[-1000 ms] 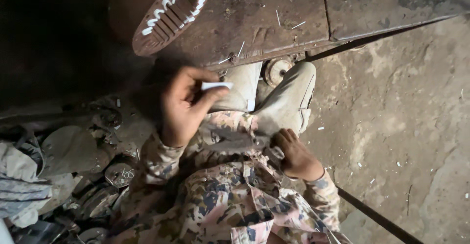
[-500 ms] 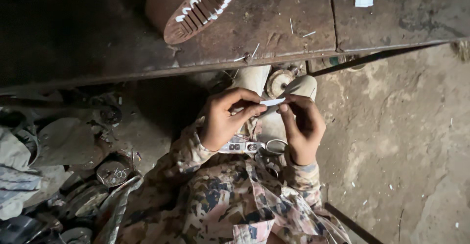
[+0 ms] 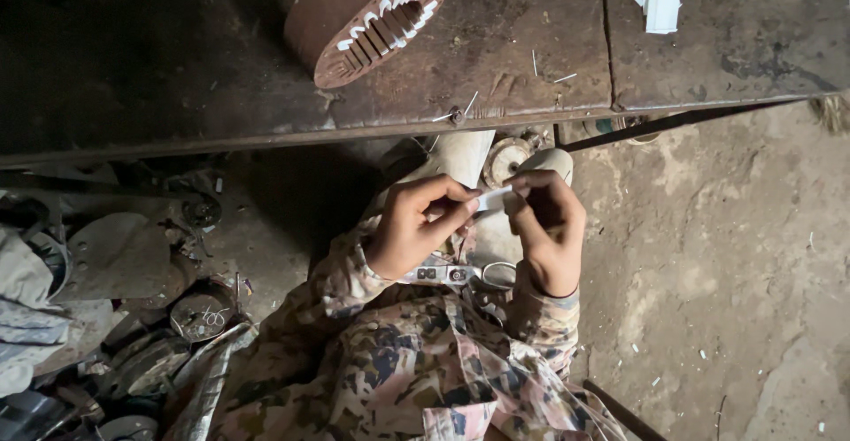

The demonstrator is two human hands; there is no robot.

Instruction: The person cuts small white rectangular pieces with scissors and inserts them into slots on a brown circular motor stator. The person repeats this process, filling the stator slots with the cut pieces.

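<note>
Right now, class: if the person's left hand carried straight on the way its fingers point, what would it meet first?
The left hand points across at the right hand; both pinch the small white strip, so it would probably meet those fingers first, though depth is unclear.

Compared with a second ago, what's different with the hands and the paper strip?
The right hand came up from the lap and took the strip's other end; the left hand, first holding the white paper strip alone, dropped toward it. The slotted motor core stayed on the bench.
</note>
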